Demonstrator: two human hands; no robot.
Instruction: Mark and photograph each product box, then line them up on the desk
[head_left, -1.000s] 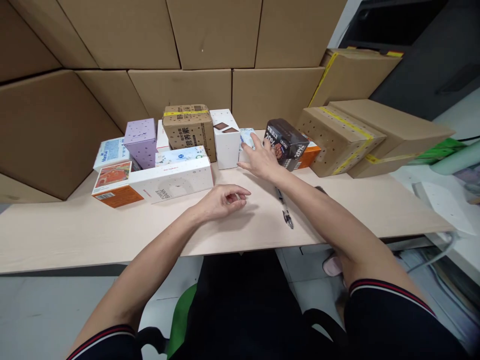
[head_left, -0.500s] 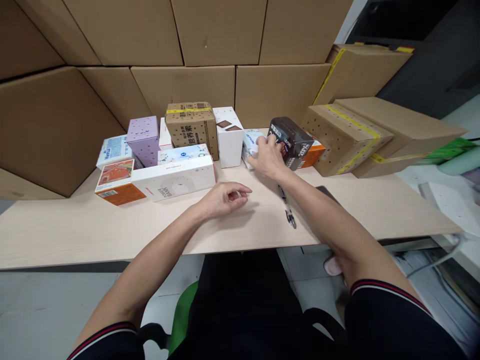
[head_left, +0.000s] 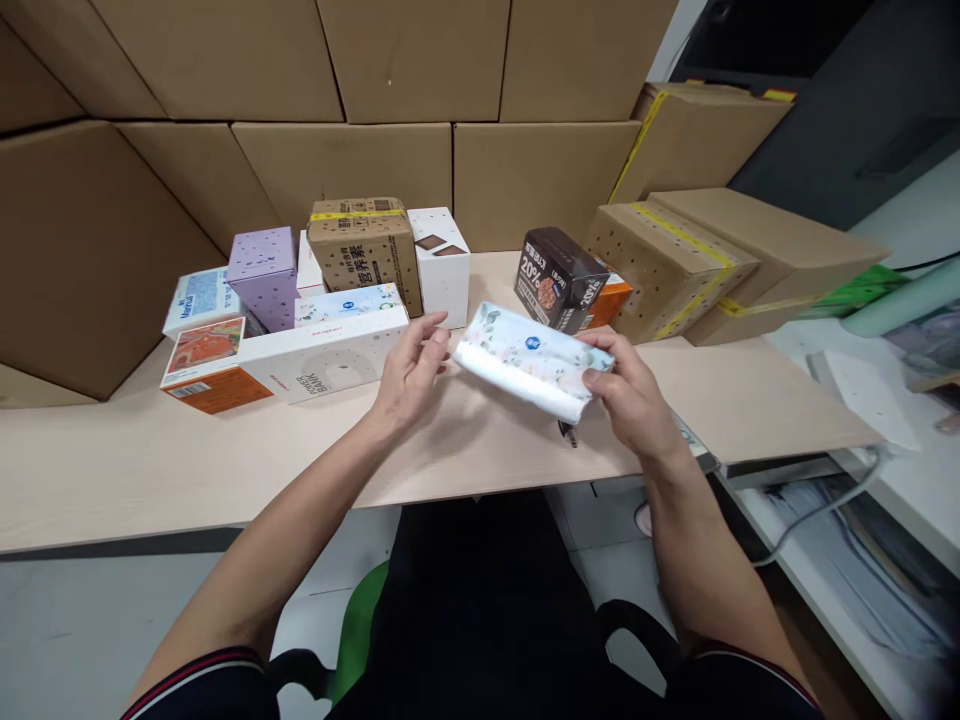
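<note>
My right hand (head_left: 634, 400) grips the right end of a pale blue floral tissue pack (head_left: 529, 352), thumb on top. The pack is held tilted above the table. Off its left end is my left hand (head_left: 415, 372), open with fingers apart and nothing in it; a small gap seems to separate it from the pack. Beneath the pack a pen (head_left: 568, 434) lies on the table, mostly covered. Behind the pack stands a dark brown box (head_left: 559, 272) marked 20%, beside an orange box (head_left: 609, 298).
On the left stand a white power bank box (head_left: 330, 360), an orange box (head_left: 217, 390), a purple box (head_left: 262, 265), a brown carton (head_left: 364, 255) and a white box (head_left: 442, 270). Large cardboard boxes (head_left: 345, 160) wall the back. Taped cartons (head_left: 667, 265) stand right on the table (head_left: 315, 460).
My right hand has lifted the tissue pack from beside the dark box and brought it nearer me. My left hand has risen slightly and opened toward it. The camera view has shifted a little.
</note>
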